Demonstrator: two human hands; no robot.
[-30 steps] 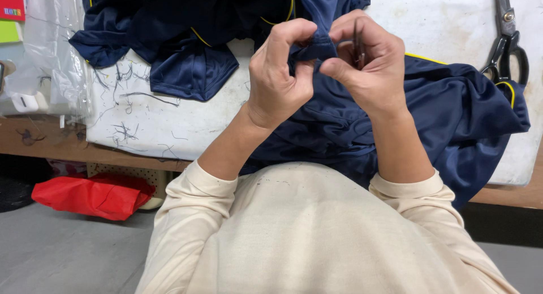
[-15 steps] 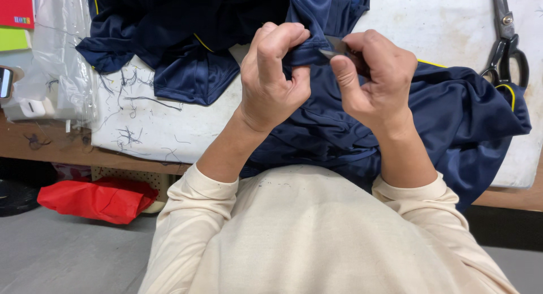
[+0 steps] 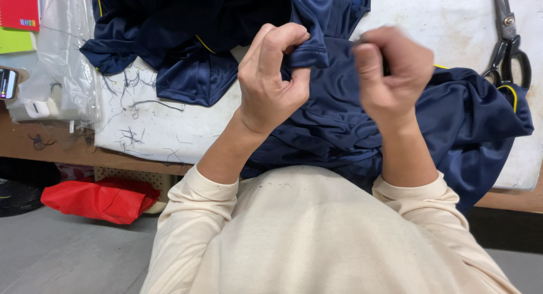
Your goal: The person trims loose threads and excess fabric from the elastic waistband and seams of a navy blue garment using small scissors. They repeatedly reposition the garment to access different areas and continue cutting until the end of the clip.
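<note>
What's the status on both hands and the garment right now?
Left hand pinching a fold of the navy garment. Right hand fisted on it, blurred. Scissors lie apart, clear.

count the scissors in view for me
1: a pair of dark-handled scissors lies on the white tabletop at the far right, beyond the navy garment. More could be hidden under the piled fabric.

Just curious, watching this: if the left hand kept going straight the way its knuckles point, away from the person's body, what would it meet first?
Probably more of the navy garment: the left hand already pinches a fold, and the dark cloth is heaped just beyond it on the white table cover. Depth is hard to judge.
</note>
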